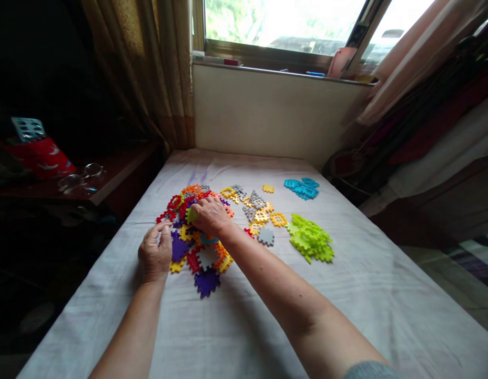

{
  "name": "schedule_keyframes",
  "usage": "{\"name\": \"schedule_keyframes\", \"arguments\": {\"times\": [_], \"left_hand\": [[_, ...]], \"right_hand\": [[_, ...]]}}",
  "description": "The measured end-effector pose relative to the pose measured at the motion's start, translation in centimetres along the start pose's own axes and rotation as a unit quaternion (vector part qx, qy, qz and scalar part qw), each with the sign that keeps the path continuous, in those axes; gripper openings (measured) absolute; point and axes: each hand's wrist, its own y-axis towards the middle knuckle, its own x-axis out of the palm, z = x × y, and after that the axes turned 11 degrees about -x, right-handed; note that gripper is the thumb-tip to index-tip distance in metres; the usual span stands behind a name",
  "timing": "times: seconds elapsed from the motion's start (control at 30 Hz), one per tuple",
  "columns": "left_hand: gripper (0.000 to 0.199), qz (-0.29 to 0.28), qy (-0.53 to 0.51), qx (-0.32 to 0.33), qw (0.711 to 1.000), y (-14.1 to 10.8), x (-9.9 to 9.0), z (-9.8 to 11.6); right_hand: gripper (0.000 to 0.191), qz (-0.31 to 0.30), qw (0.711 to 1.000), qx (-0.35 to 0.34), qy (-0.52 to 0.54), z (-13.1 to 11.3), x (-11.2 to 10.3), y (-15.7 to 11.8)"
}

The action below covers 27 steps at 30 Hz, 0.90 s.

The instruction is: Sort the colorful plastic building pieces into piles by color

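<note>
A mixed pile of interlocking plastic tiles with toothed edges lies on the sheet, among them a dark purple tile (207, 282) and a red tile (193, 260). My right hand (210, 215) reaches over the pile, its fingers closed at a lime green tile (191, 215); the fingertips are partly hidden. At the pile's left edge rests my left hand (155, 251), thumb and fingers loosely bent and apart, with no tile visible in it. It is beside another purple tile (180, 247). To the right lie a stack of lime green tiles (310, 238) and a group of blue tiles (302, 188).
Grey and yellow tiles lie loose between the pile and the green stack, including a grey tile (266, 237) and a yellow tile (268, 188). A side table (121, 173) at left bears eyeglasses (72, 182) and a red container (42, 158). A wall (263, 113) stands behind the bed (346, 316).
</note>
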Motion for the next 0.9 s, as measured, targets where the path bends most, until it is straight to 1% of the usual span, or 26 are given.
{"name": "schedule_keyframes", "arguments": {"times": [0.1, 0.2, 0.3, 0.37, 0.4, 0.47, 0.53, 0.6, 0.67, 0.73, 0.8, 0.83, 0.9], "left_hand": [[0.030, -0.007, 0.003, -0.003, 1.000, 0.0, 0.0, -0.1], [0.030, -0.012, 0.005, -0.007, 1.000, 0.1, 0.0, -0.2], [0.031, -0.013, 0.008, -0.013, 1.000, 0.1, 0.0, -0.2], [0.032, -0.014, 0.014, -0.017, 1.000, 0.2, 0.0, -0.1], [0.032, -0.015, 0.019, -0.020, 1.000, 0.2, 0.0, 0.0], [0.033, -0.016, 0.028, -0.028, 0.999, 0.2, -0.1, 0.1], [0.033, -0.018, 0.033, -0.036, 0.999, 0.2, -0.1, 0.1], [0.034, -0.020, 0.035, -0.047, 0.998, 0.2, 0.0, 0.0], [0.035, -0.030, 0.039, -0.074, 0.996, 0.4, 0.0, -0.1], [0.036, -0.052, 0.061, -0.112, 0.990, 0.7, 0.1, -0.3], [0.036, -0.075, 0.103, -0.132, 0.983, 1.5, 0.1, -0.3], [0.036, -0.084, 0.126, -0.126, 0.980, 2.1, 0.1, -0.3], [0.035, -0.099, 0.167, -0.083, 0.977, 3.5, 0.3, 0.0]], "right_hand": [[0.032, 0.026, 0.997, 0.059, 0.041, 0.3, 0.0, -0.9], [0.027, 0.071, 0.979, 0.133, 0.140, 0.8, -0.1, -2.2], [0.018, 0.144, 0.936, 0.182, 0.264, 1.8, -0.5, -4.8], [0.019, 0.194, 0.905, 0.211, 0.315, 3.1, -1.0, -7.7], [0.021, 0.217, 0.892, 0.228, 0.323, 3.9, -1.2, -9.6], [0.027, 0.261, 0.875, 0.277, 0.298, 5.8, -1.9, -13.9], [0.031, 0.285, 0.861, 0.339, 0.249, 7.7, -2.5, -18.4], [0.032, 0.293, 0.843, 0.410, 0.191, 9.4, -2.9, -22.5], [0.034, 0.289, 0.826, 0.462, 0.147, 10.5, -3.0, -25.7], [0.037, 0.284, 0.815, 0.490, 0.120, 11.3, -2.7, -27.8], [0.041, 0.281, 0.812, 0.502, 0.097, 11.6, -2.2, -29.1], [0.043, 0.284, 0.812, 0.503, 0.083, 11.8, -1.9, -29.5], [0.047, 0.299, 0.810, 0.501, 0.053, 11.9, -1.3, -30.0]]}}
